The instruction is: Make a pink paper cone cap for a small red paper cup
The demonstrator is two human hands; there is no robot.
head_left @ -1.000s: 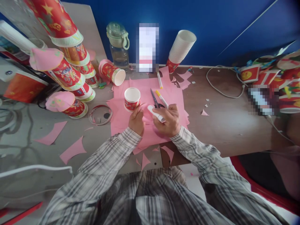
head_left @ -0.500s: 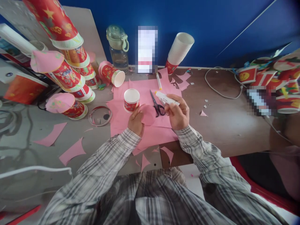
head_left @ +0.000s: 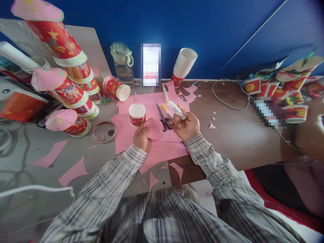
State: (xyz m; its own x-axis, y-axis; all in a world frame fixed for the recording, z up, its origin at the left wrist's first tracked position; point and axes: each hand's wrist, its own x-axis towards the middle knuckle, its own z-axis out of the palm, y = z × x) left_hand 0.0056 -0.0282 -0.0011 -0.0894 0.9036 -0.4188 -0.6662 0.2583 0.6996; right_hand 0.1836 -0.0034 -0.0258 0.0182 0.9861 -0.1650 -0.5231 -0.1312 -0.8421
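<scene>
In the head view, the left hand [head_left: 142,137] pinches the edge of a round pink paper piece [head_left: 154,129] between closed fingers, just beside a paper cup [head_left: 137,115]. The right hand [head_left: 187,125] has its fingers curled round a white tube [head_left: 176,109], near the scissors [head_left: 163,118]. Beneath, pink sheets [head_left: 164,148] end short of the front edge of the desk [head_left: 227,141]; rightward, broad room stretches towards a looped cable [head_left: 234,109], past small scraps [head_left: 212,126]

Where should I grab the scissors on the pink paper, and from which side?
Take the scissors by their dark handle loops, probably best from your side: the loops face you, beside your right hand, while the blades point away. That hand holds a white tube, so it would likely need freeing first.
</scene>
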